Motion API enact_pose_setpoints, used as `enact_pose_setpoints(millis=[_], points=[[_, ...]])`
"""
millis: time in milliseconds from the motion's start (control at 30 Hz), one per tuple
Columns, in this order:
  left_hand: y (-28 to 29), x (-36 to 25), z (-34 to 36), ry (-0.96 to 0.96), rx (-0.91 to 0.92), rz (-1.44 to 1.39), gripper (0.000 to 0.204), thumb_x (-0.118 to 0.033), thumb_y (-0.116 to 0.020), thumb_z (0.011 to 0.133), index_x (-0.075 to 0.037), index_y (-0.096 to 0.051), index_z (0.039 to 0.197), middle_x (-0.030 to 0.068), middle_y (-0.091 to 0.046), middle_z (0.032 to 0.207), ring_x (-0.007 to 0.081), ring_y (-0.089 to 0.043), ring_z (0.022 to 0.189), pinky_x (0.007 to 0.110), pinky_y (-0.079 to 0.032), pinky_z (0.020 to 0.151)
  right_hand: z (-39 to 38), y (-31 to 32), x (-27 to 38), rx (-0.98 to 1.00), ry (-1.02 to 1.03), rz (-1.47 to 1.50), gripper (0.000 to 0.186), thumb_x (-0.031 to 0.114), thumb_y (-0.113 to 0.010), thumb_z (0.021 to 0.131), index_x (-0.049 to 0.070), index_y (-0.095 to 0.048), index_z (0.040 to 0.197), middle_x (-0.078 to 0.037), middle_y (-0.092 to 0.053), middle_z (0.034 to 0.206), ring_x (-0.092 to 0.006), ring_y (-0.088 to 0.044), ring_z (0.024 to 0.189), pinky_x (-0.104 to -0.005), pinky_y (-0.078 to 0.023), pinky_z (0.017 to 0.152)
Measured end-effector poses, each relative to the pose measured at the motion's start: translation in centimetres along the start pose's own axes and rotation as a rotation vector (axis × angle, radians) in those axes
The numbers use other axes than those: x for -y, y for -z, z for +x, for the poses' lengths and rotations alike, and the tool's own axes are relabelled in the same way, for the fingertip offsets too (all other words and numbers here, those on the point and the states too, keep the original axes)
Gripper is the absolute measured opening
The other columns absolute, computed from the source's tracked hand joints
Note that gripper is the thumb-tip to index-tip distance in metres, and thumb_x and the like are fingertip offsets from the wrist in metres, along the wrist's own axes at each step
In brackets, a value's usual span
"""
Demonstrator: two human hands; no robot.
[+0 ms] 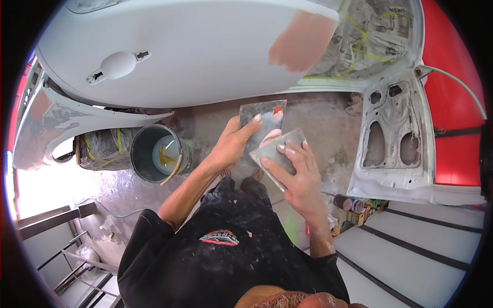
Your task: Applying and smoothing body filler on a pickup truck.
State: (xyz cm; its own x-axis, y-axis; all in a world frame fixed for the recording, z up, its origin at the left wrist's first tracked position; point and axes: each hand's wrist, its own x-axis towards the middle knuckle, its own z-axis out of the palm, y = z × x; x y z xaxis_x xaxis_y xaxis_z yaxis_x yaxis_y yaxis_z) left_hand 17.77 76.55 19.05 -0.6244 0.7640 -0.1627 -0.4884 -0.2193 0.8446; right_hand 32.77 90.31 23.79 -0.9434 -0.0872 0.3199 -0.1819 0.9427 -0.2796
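Note:
My left hand (231, 141) grips a flat dark grey mixing plate (250, 114) in front of my body, its thumb lying on top. On that plate sit a small red dab (277, 110) and a smear of pinkish putty (270, 136). My right hand (300, 177) is closed on a flat, square-edged grey-green putty spreader (272, 149), fingers on its upper face. The spreader's far edge overlaps the plate beside the pinkish putty. Beyond both hands stands a pale grey car door (205, 56) with a pinkish-brown filler patch (300, 41) at its right.
A dark bucket (136, 154) holding cloudy water and something yellow stands left. Newspaper masking (380, 36) covers the car's opening. A bare door shell (395, 128) and red bodywork (459, 97) are right; a pale fender (72, 115) is left. Cans (343, 202) sit lower right.

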Motion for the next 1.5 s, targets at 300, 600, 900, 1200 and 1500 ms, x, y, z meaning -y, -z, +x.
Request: enact_pose_setpoints(millis=[300, 600, 900, 1200, 1500], points=[[0.3, 0.2, 0.1, -0.037, -0.038, 0.106, 0.041, -0.030, -0.047, 0.106, 0.004, -0.060, 0.125, 0.0093, -0.066, 0.111, 0.0129, -0.062, 0.098, 0.032, -0.051, 0.085, 0.5, 1.6, -0.7, 0.071, 0.019, 0.015, 0.051, 0.004, -0.067, 0.075, 0.026, -0.071, 0.120, -0.008, -0.058, 0.116, -0.0287, -0.059, 0.112, -0.0541, -0.047, 0.100], [0.2, 1.3, 0.5, 0.066, -0.073, -0.156, 0.047, -0.035, -0.044, 0.106, 0.002, -0.054, 0.133, 0.0155, -0.065, 0.119, 0.0203, -0.064, 0.104, 0.037, -0.052, 0.091, 0.4, 1.8, 0.4, 0.035, 0.024, 0.096, 0.053, 0.002, -0.066, 0.074, 0.026, -0.070, 0.122, -0.010, -0.058, 0.123, -0.0305, -0.057, 0.120, -0.0588, -0.038, 0.109], [1.5, 1.9, -0.8, 0.291, -0.066, -0.606, 0.051, -0.038, -0.040, 0.106, 0.000, -0.047, 0.139, 0.0161, -0.062, 0.127, 0.0289, -0.066, 0.111, 0.044, -0.053, 0.097, -2.3, 1.0, -4.3, 0.051, -0.149, -0.155, 0.053, 0.000, -0.064, 0.077, 0.023, -0.069, 0.124, -0.011, -0.059, 0.124, -0.0306, -0.060, 0.116, -0.0485, -0.045, 0.102], [1.4, 4.4, 1.4, -0.974, -0.198, 0.661, 0.053, -0.040, -0.041, 0.106, 0.000, -0.049, 0.139, 0.0173, -0.054, 0.128, 0.0250, -0.063, 0.103, 0.034, -0.052, 0.088, -3.0, -7.5, -4.3, -0.687, -0.946, 1.894, 0.038, 0.006, -0.060, 0.094, -0.002, -0.054, 0.131, -0.013, -0.062, 0.125, -0.0262, -0.062, 0.114, -0.0396, -0.053, 0.095], [0.5, 4.7, -1.5, -0.649, 0.070, 1.171, 0.056, -0.019, -0.067, 0.090, -0.021, -0.050, 0.144, 0.0106, -0.052, 0.131, 0.0309, -0.064, 0.108, 0.042, -0.058, 0.082, -1.9, -9.8, -6.4, -0.485, -0.957, 2.090, 0.040, 0.008, -0.060, 0.093, 0.001, -0.052, 0.132, -0.015, -0.062, 0.124, -0.0290, -0.064, 0.112, -0.0472, -0.054, 0.097]])
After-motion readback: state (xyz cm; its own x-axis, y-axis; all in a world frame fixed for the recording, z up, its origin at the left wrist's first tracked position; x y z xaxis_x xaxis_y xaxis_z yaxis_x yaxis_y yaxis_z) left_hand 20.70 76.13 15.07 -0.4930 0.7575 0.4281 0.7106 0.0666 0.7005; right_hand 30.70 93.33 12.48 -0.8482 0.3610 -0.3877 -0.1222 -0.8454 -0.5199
